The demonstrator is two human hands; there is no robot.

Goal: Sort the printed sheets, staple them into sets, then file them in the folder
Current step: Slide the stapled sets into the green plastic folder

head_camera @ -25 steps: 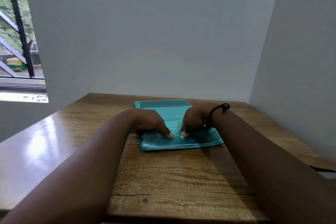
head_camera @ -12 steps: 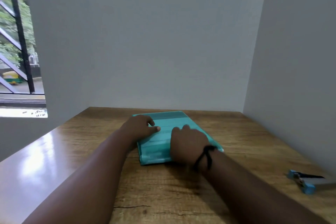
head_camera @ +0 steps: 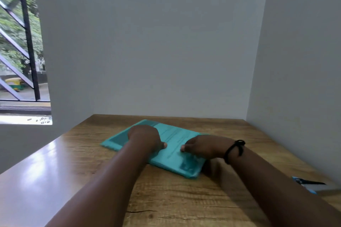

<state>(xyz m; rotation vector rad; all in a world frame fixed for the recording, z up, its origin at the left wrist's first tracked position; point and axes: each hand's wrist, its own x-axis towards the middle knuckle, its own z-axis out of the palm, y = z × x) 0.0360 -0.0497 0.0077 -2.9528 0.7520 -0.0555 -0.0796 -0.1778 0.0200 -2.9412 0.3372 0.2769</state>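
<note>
A teal folder (head_camera: 171, 145) lies closed on the wooden table (head_camera: 175, 199), turned at an angle with one corner toward me. My left hand (head_camera: 145, 138) rests on its left half, thumb lying on the cover. My right hand (head_camera: 204, 146), a black band on its wrist, rests on the folder's right end with its thumb on the cover too. The backs of both hands hide the fingers. A blue and grey stapler (head_camera: 310, 186) lies at the table's right edge. No loose printed sheets show.
Grey walls close the table in at the back and on the right (head_camera: 295, 79). A window with black bars (head_camera: 22, 42) is at the far left. Bare wood lies in front of the folder and to its left.
The folder has been turned clockwise on the table under both hands. My right hand has shifted from its near middle to its right end, and my left hand sits further onto the cover.
</note>
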